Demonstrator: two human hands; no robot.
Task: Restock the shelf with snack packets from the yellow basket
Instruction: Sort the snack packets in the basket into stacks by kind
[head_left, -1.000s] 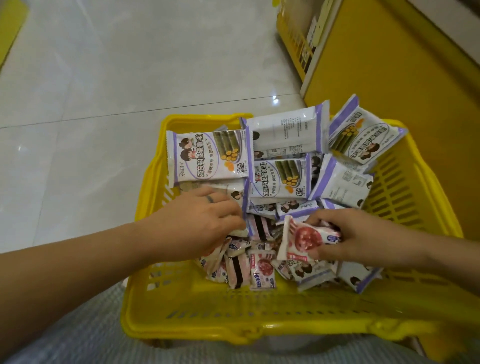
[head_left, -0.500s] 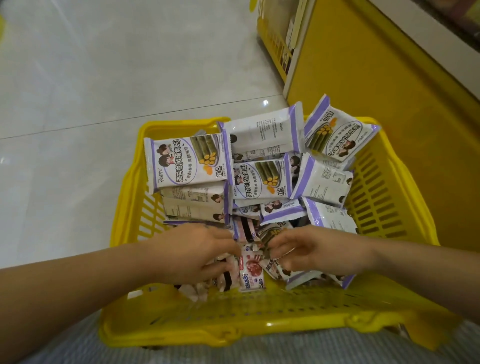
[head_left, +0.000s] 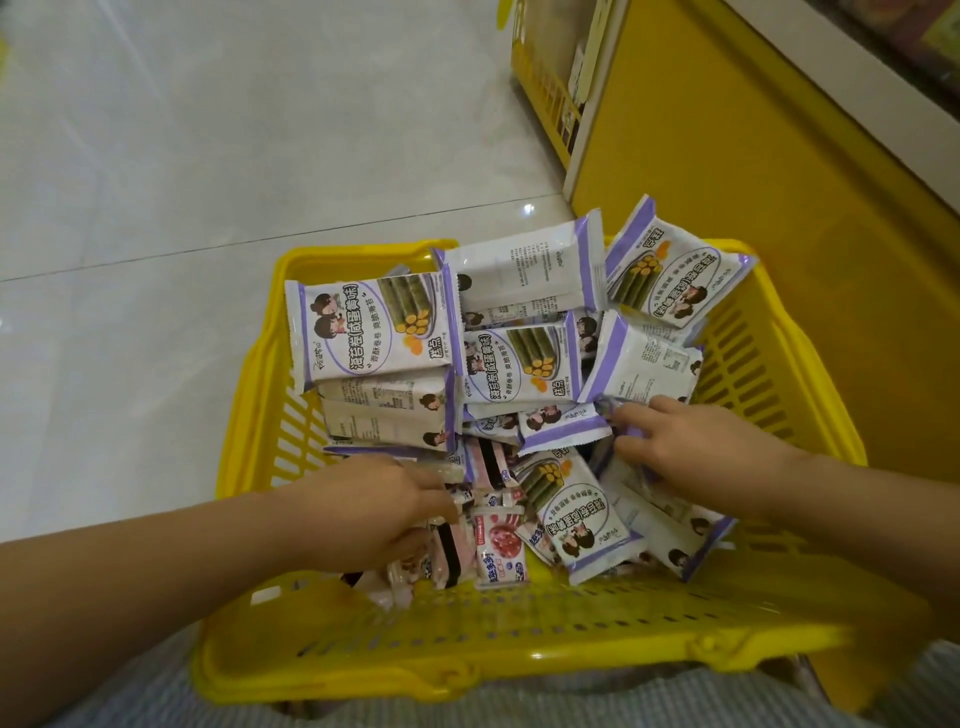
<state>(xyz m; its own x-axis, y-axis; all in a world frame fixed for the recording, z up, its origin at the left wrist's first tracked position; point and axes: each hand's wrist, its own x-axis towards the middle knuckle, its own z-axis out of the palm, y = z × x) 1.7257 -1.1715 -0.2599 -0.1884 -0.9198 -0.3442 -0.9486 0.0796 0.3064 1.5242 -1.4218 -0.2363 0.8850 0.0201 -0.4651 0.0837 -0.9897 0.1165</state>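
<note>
Around the yellow basket (head_left: 467, 670), pale floor tiles (head_left: 208, 156) lie to its left and beyond it. A yellow shelf unit (head_left: 701, 156) stands just past its far right corner, and grey striped cloth (head_left: 130, 701) sits under its near rim. The snack packets all lie inside the basket. The large purple-edged packets (head_left: 371, 327) are heaped over the far half, covering what is beneath them. Most have their long axis running across the basket from side to side, printed faces up or turned over. One purple-edged packet (head_left: 582, 514) near the near wall lies slanted, its print upside down to you. The small pink packets (head_left: 500, 545) crowd the near middle, several standing on end against the near wall.

Your hands are apart. Your left hand (head_left: 369, 514) curls around a bunch of the small pink packets. Your right hand (head_left: 696, 452) reaches in from the basket's right side, with forefinger and thumb at a purple edge. You cannot tell whether it has a grip.
</note>
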